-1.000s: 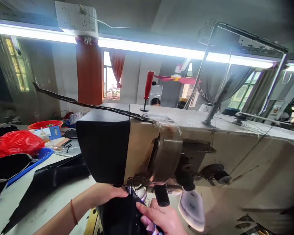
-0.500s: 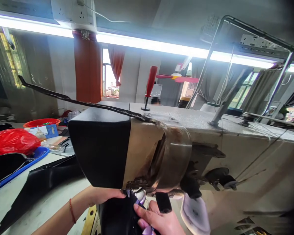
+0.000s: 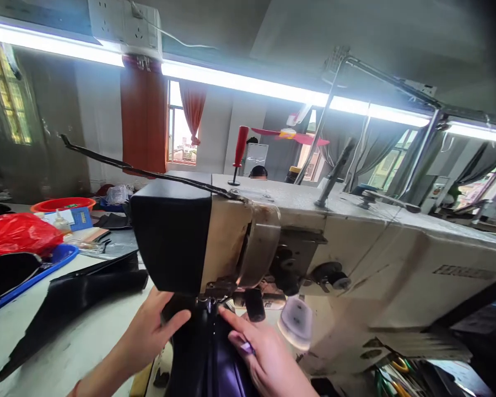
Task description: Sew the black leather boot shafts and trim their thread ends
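A black leather piece (image 3: 194,353) lies under the presser foot (image 3: 210,304) of the sewing machine (image 3: 231,231), with a seam line running toward me. My left hand (image 3: 152,325) rests at its left edge, thumb stretched out and apart from the fingers, which are partly hidden behind the machine head. My right hand (image 3: 264,347) is on the right side of the leather, index finger pointing to the presser foot. Tucked in its curled fingers is a small purple-and-metal tool (image 3: 247,347); its kind is mostly hidden.
More black leather pieces (image 3: 82,298) lie on the white table (image 3: 66,353) at left. Beyond are a blue tray (image 3: 64,259), a red plastic bag (image 3: 20,234) and a red basin (image 3: 64,204). A red-handled screwdriver (image 3: 240,149) stands on the machine. A person's head shows behind.
My left hand has drawn back from the needle area, its thumb spreading. My right index finger has stretched toward the presser foot. The leather lies flatter, and the view has shifted.
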A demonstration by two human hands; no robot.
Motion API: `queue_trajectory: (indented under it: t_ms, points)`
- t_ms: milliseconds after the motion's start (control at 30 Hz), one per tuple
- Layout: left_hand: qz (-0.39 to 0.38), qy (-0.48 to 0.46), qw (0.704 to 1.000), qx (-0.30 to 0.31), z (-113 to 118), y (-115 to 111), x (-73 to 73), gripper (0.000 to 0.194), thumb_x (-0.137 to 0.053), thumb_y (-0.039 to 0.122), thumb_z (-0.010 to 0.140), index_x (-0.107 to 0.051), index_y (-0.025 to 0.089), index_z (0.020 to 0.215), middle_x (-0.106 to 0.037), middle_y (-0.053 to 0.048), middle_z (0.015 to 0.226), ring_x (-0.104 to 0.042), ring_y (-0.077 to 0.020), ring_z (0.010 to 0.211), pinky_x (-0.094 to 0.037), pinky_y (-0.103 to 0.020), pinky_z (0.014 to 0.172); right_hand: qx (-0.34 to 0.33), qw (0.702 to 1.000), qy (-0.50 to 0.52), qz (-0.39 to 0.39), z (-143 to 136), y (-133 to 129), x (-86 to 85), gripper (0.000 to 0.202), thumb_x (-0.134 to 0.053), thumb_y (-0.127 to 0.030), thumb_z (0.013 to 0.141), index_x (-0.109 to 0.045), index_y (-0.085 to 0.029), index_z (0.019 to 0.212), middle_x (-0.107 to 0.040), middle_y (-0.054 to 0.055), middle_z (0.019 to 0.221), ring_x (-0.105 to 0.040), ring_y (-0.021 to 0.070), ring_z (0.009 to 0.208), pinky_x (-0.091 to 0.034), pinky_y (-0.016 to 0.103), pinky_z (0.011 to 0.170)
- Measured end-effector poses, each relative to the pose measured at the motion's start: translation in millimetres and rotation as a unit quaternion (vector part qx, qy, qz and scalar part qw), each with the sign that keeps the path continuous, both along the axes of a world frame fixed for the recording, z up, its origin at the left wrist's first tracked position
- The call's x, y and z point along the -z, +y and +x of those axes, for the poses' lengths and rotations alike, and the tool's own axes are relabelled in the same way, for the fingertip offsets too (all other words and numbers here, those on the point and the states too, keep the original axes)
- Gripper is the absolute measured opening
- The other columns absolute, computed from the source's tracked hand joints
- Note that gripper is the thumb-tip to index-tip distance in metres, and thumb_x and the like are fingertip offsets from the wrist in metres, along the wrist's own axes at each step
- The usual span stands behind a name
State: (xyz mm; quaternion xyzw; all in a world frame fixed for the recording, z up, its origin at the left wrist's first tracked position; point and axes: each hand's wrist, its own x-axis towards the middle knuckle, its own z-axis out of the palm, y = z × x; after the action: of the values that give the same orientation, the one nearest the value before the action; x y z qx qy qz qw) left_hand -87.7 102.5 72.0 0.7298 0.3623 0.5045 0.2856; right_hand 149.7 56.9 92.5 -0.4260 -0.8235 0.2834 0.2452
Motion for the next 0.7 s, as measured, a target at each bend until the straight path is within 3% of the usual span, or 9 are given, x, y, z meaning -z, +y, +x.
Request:
queue_trajectory:
  t_ms: [167,267,367,433,567,700]
  points:
    - [0.096,-0.019,0.994,-0.055,9,-78,28.2,0.035,-0.075,0.048,0.076,-0.067,0.022,0.097,-0.069,-0.008,0.094,-0.063,-0.0242,0.09,-0.055,-0.039,0.08,0.022,0.992,0.093,-0.086,-2,-19,3.0,0.058,-0.03,-0.062,0.096,-0.054,-0.029,0.137,-0.056,0.01,0.11,-0.057,0.025,0.108,-0.044,0.047,0.103]
    - [0.136,-0.026,0.985,-0.098,0,-132,38.7,0.028,-0.075,0.04,0.079,-0.064,0.021,0.097,-0.067,-0.008,0.093,-0.063,-0.0228,0.087,-0.056,-0.037,0.076,0.058,0.992,0.105,-0.049,-6,-20,9.2,0.059,-0.033,-0.066,0.094,-0.058,-0.028,0.131,-0.044,0.013,0.128,-0.043,0.0299,0.127,-0.035,0.054,0.11]
    - [0.191,-0.034,0.972,-0.136,-9,-168,36.7,0.014,-0.067,0.025,0.087,-0.062,0.018,0.098,-0.064,-0.009,0.091,-0.062,-0.0203,0.084,-0.056,-0.034,0.071,0.072,0.991,0.111,0.006,-7,-18,15.3,0.05,-0.036,-0.062,0.095,-0.061,-0.032,0.126,-0.027,0.01,0.146,-0.025,0.0318,0.141,-0.032,0.055,0.113]
    - [0.237,-0.013,0.961,-0.143,-13,-179,31.0,0.009,-0.059,0.016,0.091,-0.062,0.016,0.099,-0.064,-0.009,0.09,-0.061,-0.0189,0.084,-0.057,-0.034,0.071,0.027,0.993,0.111,0.018,-6,-17,16.2,0.042,-0.036,-0.055,0.098,-0.059,-0.037,0.127,-0.022,0.005,0.153,-0.021,0.0296,0.144,-0.03,0.054,0.115]
    - [0.312,0.055,0.937,-0.147,-14,-182,20.7,0.018,-0.052,0.011,0.094,-0.066,0.015,0.103,-0.067,-0.01,0.089,-0.061,-0.018,0.085,-0.058,-0.033,0.072,-0.086,0.994,0.058,0.037,-4,-13,13.0,0.037,-0.037,-0.046,0.1,-0.054,-0.043,0.133,-0.019,0.0,0.159,-0.02,0.0278,0.146,-0.02,0.057,0.118]
    - [0.316,0.061,0.935,-0.151,-12,-175,15.5,0.019,-0.05,0.015,0.096,-0.066,0.018,0.106,-0.073,-0.01,0.097,-0.067,-0.0203,0.099,-0.06,-0.034,0.082,-0.11,0.99,0.062,0.059,-3,-5,9.8,0.037,-0.036,-0.046,0.101,-0.056,-0.041,0.132,-0.029,0.004,0.154,-0.026,0.0269,0.143,-0.022,0.057,0.117]
